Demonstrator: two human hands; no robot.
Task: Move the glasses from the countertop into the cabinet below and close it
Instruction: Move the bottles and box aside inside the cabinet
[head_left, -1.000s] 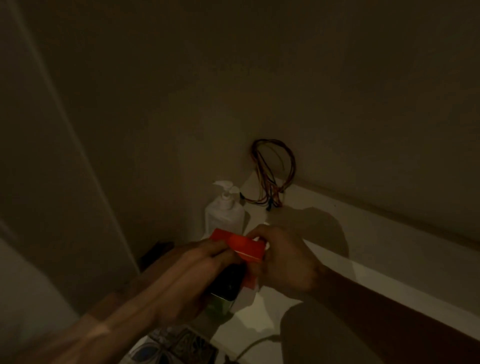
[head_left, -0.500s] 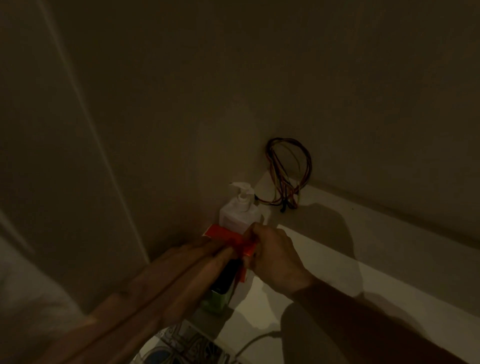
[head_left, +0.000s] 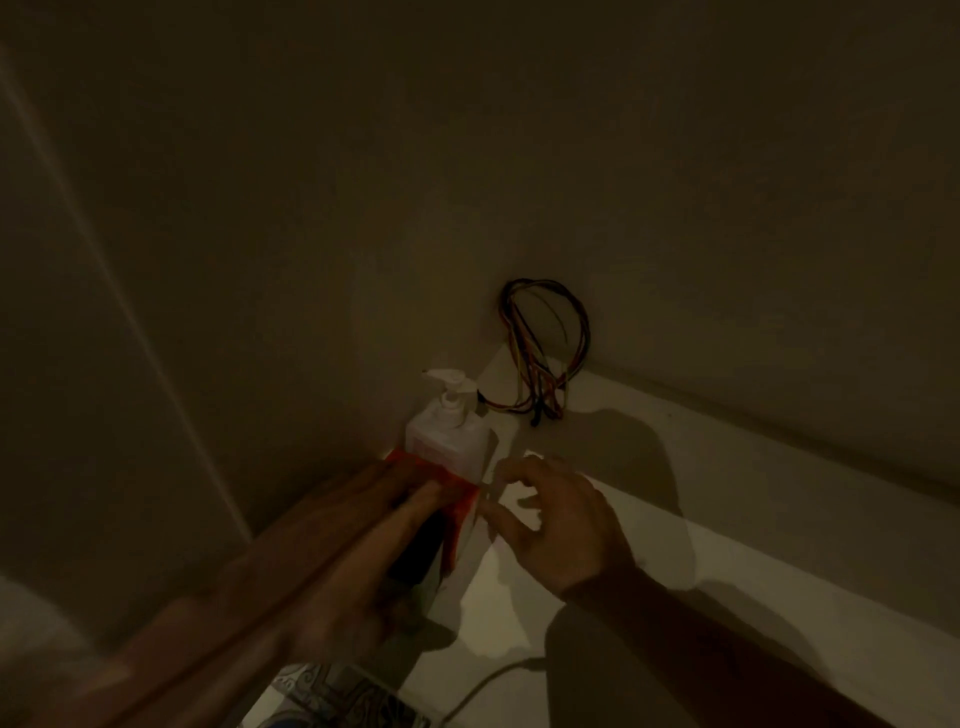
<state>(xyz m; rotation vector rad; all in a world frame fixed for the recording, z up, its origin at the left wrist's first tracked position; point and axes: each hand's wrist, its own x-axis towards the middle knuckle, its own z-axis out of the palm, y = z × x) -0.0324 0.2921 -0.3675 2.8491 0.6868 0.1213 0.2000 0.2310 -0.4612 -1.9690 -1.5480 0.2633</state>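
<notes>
No glasses show in this dim head view. My left hand (head_left: 384, 519) reaches in from the lower left, blurred, and its fingers lie over a carton (head_left: 460, 512) with a red top and a dark side, gripping it. The carton stands on the white countertop (head_left: 701, 519), close against the left wall. Just right of the carton, my right hand (head_left: 561, 519) hovers with its fingers spread, off the carton and holding nothing. The cabinet below is out of sight.
A white pump bottle (head_left: 449, 431) stands in the corner right behind the carton. A bundle of coloured wires (head_left: 545, 353) hangs from the back wall. A white cable (head_left: 485, 686) and a patterned object (head_left: 337, 696) lie at the bottom edge.
My right hand has let go of the carton's red top and opened, drawing slightly to the right. My left hand has stayed on the carton.
</notes>
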